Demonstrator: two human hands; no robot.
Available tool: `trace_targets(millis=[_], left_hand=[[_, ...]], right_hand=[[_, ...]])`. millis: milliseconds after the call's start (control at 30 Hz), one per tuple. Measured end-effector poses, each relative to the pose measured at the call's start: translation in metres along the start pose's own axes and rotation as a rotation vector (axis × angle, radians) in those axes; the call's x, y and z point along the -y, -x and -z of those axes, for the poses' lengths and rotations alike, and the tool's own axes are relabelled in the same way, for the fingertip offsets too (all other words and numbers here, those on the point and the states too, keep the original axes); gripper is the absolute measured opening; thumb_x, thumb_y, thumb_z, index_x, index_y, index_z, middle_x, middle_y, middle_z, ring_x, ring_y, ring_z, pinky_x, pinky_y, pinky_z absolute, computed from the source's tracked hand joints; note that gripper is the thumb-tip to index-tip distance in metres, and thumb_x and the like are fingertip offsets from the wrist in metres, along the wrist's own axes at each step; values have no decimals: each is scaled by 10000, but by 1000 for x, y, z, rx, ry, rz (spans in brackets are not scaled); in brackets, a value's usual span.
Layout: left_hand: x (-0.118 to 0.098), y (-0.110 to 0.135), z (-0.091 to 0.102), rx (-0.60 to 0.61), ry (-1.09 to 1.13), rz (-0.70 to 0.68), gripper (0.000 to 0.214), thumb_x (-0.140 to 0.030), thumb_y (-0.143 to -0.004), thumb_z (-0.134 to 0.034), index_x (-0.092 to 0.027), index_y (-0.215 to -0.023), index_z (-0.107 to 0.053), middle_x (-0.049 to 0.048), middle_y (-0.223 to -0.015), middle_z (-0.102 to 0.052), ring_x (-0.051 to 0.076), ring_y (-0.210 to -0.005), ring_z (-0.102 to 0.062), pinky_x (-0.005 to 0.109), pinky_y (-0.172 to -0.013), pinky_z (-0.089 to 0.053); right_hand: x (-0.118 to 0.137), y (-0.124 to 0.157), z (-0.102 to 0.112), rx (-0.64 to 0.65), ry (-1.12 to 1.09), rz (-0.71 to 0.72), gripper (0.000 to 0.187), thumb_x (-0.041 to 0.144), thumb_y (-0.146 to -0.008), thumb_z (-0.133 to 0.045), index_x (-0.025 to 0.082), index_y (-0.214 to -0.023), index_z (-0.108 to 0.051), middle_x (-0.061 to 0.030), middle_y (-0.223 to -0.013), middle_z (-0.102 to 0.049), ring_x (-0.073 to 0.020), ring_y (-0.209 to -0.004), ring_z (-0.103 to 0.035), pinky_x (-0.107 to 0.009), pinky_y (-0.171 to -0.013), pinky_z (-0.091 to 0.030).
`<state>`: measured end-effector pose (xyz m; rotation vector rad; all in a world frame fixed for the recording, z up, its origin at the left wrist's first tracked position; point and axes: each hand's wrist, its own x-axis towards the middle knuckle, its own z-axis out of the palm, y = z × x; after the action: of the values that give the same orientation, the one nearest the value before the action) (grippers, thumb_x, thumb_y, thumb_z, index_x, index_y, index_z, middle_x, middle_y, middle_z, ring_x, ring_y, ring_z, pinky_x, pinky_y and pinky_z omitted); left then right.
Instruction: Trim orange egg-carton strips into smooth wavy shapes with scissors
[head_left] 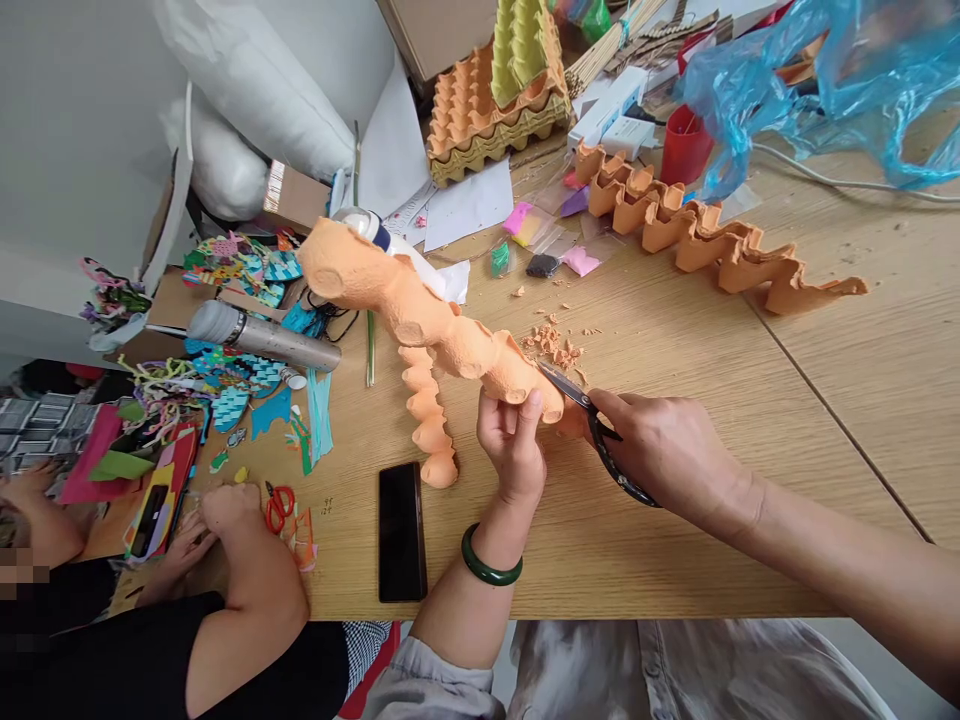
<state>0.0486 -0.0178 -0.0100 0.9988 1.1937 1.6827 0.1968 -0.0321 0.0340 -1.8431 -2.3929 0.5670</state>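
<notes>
My left hand grips a long orange strip cut from an egg carton, its rounded cups facing me and its far end raised to the left. In my right hand is a pair of black-handled scissors, with the blades lying along the strip's edge close to my left fingers. Whether the blades are apart is hard to make out. Small orange scraps lie on the table just beyond the blades. Another orange cup strip rests to the left of my left hand.
A black phone lies near the table's front edge. More cut carton strips sit at the right, with stacked egg trays at the back. A blue plastic bag and red cup stand far right. Co-workers' arms rest at left.
</notes>
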Motion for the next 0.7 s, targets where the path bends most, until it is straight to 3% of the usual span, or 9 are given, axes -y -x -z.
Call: trace_targets(millis=[167, 367, 700], left_hand=[[1, -2, 1, 4, 9, 6, 347, -358, -786, -830, -229, -1089, -720, 47, -1152, -748, 243, -1170, -684, 335, -1016, -532], [1, -4, 2, 18, 15, 7, 312, -345, -767, -844, -233, -1037, -734, 21, -1055, -756, 216, -1083, -702, 313, -977, -541], [5, -2, 3, 88, 83, -12, 189, -274, -817, -817, -248, -998, -773, -5, -969, -744, 147, -951, -690, 252, -931, -528]], right_hand=[[0, -1, 1, 50, -1, -17, 229, 220, -960, -469, 176, -1034, -681, -86, -875, -777, -216, -688, -693, -298, -525, -177], [1, -4, -2, -6, -18, -64, 250, 252, -955, -497, 188, -1111, -682, -86, -932, -784, -210, -697, -685, -296, -530, -180], [1, -2, -4, -25, 5, -76, 254, 250, -937, -487, 193, -1059, -702, -83, -861, -777, -198, -652, -660, -292, -530, -168]])
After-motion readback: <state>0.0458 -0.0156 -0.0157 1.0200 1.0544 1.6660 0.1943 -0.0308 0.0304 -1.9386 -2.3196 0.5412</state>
